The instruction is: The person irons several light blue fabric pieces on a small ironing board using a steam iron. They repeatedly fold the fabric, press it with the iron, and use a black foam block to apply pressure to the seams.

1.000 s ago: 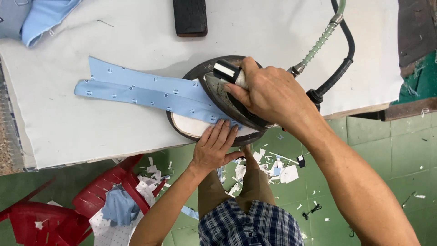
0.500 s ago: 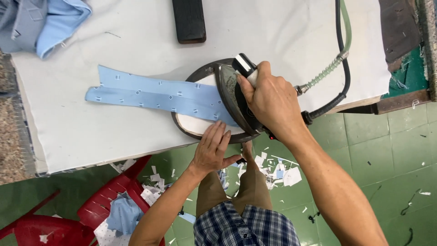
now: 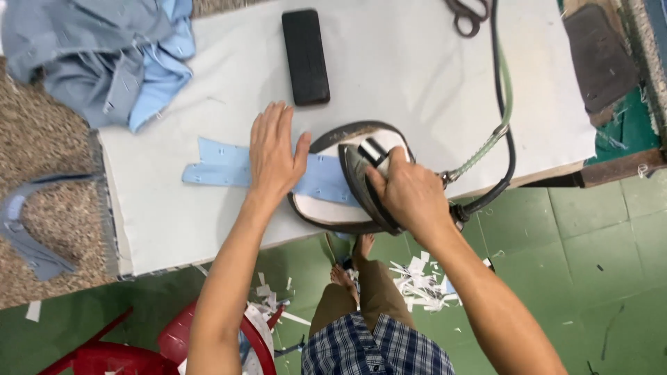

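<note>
A long light-blue patterned fabric strip (image 3: pixel 215 165) lies across the white padded table (image 3: pixel 410 62). My left hand (image 3: pixel 274 153) rests flat on the middle of the strip, fingers spread. My right hand (image 3: pixel 406 187) grips the handle of a dark steam iron (image 3: pixel 365 182), which sits on the strip's right end over an oval pressing pad (image 3: pixel 326 205) at the table's front edge.
A black rectangular block (image 3: pixel 306 57) lies behind my left hand. Blue-grey garments (image 3: pixel 104 59) are piled at the back left. Scissors (image 3: pixel 469 14) sit at the top. The iron's hoses (image 3: pixel 504 104) run back right. Paper scraps (image 3: pixel 417 285) and a red plastic chair (image 3: pixel 132 354) are on the green floor.
My left hand left the strip's near edge by the pad and moved up-left onto the strip's middle. The iron shifted slightly; the camera view moved, so the table sits further right.
</note>
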